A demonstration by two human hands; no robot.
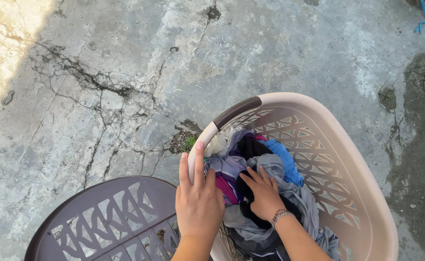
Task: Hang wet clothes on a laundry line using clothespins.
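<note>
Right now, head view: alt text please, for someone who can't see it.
Seen from above, a person's right hand digs into mixed clothes in a beige laundry basket, while the left hand rests on its rim. A brown lattice basket stands beside it on cracked concrete.

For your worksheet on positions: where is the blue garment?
In the head view, the blue garment lies inside the beige laundry basket, right of the right hand.

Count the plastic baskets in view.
2: a beige basket holding clothes under both hands, and a brown basket at lower left, partly cut off.
</note>
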